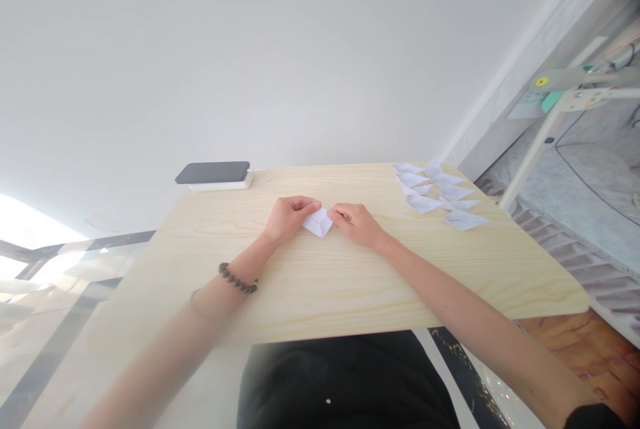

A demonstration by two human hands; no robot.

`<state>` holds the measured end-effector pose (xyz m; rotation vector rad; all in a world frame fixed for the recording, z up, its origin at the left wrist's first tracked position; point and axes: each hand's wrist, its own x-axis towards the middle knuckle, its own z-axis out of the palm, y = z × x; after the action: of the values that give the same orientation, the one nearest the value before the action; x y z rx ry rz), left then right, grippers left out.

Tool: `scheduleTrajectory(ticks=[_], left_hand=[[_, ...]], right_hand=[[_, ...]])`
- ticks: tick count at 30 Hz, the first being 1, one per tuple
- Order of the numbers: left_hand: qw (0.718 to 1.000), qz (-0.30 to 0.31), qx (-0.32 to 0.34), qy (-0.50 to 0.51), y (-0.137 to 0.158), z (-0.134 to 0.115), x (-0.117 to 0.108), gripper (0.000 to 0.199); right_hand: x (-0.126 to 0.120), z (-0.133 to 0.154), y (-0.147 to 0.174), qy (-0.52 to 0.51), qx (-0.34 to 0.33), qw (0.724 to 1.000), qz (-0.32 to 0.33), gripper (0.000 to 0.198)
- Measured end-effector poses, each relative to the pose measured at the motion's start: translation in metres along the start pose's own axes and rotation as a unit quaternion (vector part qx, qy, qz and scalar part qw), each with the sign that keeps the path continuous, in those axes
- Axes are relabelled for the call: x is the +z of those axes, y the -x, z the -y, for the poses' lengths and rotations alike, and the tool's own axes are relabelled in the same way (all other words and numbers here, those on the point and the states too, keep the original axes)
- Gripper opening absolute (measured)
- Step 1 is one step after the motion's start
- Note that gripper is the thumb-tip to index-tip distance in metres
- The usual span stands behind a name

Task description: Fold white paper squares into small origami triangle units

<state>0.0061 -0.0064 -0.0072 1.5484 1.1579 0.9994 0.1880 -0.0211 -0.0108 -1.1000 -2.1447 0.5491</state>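
Observation:
A small white folded paper [319,223] is held between my two hands, just above or on the middle of the table. My left hand [290,217] pinches its upper left edge, with the thumb lying across the top. On the other side, my right hand [357,223] grips the right corner between thumb and curled fingers. Crease lines run over the face of the paper, and its lower end comes to a point. Parts of the paper's upper edges are hidden under my fingertips.
Several folded white papers [423,203] stand in two rows at the table's back right. A dark phone [214,172] rests on a white box [223,185] at the back left, with a white cable. The wooden table [340,295] meets a wall behind; a white metal frame [533,155] stands right.

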Motion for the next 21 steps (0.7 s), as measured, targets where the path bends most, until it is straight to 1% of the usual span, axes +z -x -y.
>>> scheduleTrajectory(ticks=[2,4,6,8,11,13,17,21], left_hand=[[0.997,-0.009,0.042,-0.064,-0.0018,0.0005,-0.0026,0.042],[0.986,-0.003,0.099,-0.132,-0.0026,0.0014,-0.0051,0.043],[0.965,0.016,0.155,-0.209,-0.0023,0.0025,-0.007,0.038],[0.938,0.044,0.19,-0.285,-0.0013,0.0037,-0.008,0.033],[0.904,0.07,0.205,-0.367,0.0005,0.0054,-0.0086,0.032],[0.89,0.069,0.207,-0.401,0.0015,0.0058,-0.0087,0.033],[0.874,0.066,0.209,-0.434,0.0036,0.0046,-0.0089,0.035],[0.867,0.071,0.204,-0.45,0.0051,0.0022,-0.0088,0.037]], right_hand=[[0.0013,-0.003,-0.0012,0.048,0.025,0.998,-0.022,0.033],[0.0024,-0.0058,-0.0022,0.103,0.054,0.992,-0.044,0.031],[0.0034,-0.0076,-0.0024,0.155,0.073,0.984,-0.055,0.03],[0.0044,-0.0079,-0.002,0.199,0.08,0.975,-0.057,0.028],[0.0047,-0.0065,-0.0004,0.228,0.079,0.968,-0.061,0.02],[0.0035,-0.005,0.0007,0.228,0.065,0.97,-0.048,0.022],[0.0,-0.0017,0.0025,0.234,0.045,0.971,-0.005,0.027],[-0.0006,0.0013,0.0031,0.247,0.039,0.968,0.005,0.029]])
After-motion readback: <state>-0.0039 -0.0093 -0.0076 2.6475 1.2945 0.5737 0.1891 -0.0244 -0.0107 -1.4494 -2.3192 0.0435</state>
